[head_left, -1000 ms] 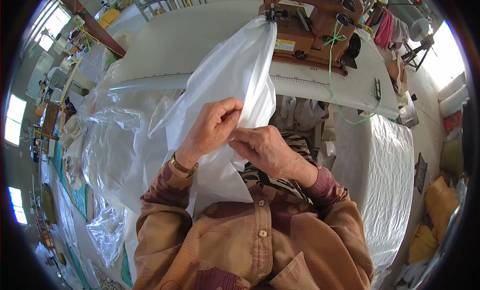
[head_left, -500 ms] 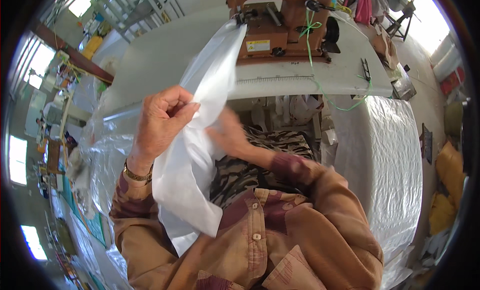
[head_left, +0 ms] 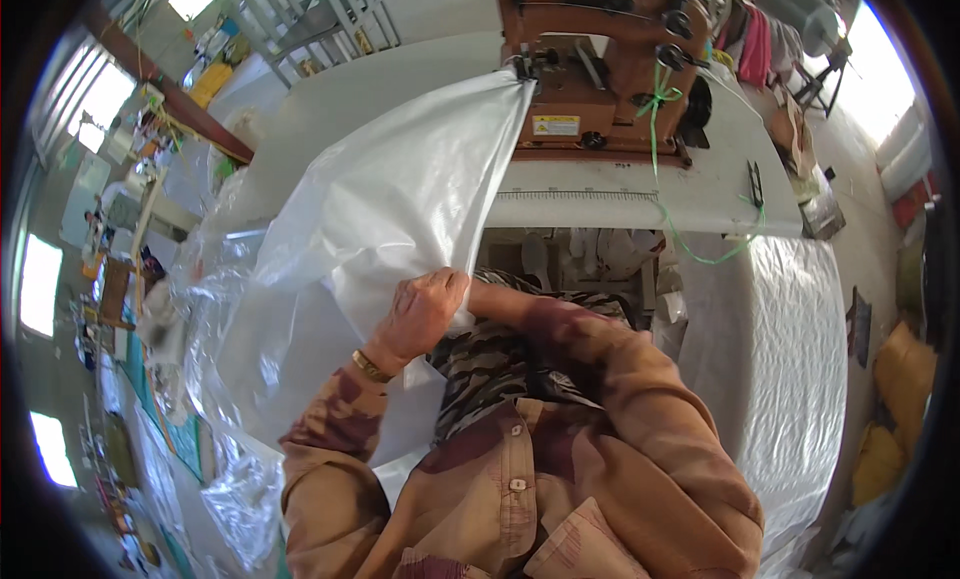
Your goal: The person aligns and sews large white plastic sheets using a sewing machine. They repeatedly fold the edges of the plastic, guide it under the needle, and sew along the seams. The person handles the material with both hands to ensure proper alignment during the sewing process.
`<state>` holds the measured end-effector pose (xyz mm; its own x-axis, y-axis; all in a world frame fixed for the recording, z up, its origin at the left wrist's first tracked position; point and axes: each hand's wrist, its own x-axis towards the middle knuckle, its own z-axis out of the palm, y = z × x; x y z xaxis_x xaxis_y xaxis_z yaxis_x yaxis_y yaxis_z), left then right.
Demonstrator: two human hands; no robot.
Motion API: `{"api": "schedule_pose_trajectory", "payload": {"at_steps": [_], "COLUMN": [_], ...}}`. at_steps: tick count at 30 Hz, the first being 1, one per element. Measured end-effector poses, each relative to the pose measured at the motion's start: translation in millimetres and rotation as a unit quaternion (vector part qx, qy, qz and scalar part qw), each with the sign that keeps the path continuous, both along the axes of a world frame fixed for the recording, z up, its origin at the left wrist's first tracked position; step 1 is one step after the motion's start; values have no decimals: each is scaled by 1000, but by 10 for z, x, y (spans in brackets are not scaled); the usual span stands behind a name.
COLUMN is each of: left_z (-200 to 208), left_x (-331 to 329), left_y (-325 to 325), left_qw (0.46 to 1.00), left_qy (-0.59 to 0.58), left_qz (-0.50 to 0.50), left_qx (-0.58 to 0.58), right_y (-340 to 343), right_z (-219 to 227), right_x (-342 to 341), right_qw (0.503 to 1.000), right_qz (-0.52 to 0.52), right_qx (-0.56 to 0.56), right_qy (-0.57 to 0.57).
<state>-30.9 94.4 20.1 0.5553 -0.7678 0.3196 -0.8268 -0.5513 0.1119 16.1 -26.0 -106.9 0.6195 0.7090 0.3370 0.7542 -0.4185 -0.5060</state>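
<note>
The white sheet spreads left of my fingers, its taut edge slanting up and slightly right to the machine. My left hand pinches that edge; I can't tell my right hand's grip, its fingers hidden behind. The machine bears a yellow-and-white label.

A sewing workshop, seen from the operator's place.
The setting is shown by a brown industrial-type sewing machine mounted on a pale worktable, a ruled scale along the table's front edge, a white sheet running up to the machine, thread snips on the tabletop, and bulk white sheeting at right; the clutter at left, bent by the lens, is probably supplies.
</note>
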Motion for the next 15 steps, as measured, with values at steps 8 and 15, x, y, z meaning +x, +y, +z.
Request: {"api": "schedule_pose_trajectory", "payload": {"at_steps": [8,15], "left_z": [-611,-511], "left_x": [-108,-253], "left_y": [-241,-261], "left_qw": [951,832], "left_qy": [88,307], "left_qz": [124,212], "left_qx": [-271,-411], "right_y": [-1352,-1437], "right_z": [1308,1313], "right_x": [-160,-137], "right_qw": [992,974], "right_qz": [-90,-208], "right_qx": [-91,-9], "right_qy": [-8,-94]}}
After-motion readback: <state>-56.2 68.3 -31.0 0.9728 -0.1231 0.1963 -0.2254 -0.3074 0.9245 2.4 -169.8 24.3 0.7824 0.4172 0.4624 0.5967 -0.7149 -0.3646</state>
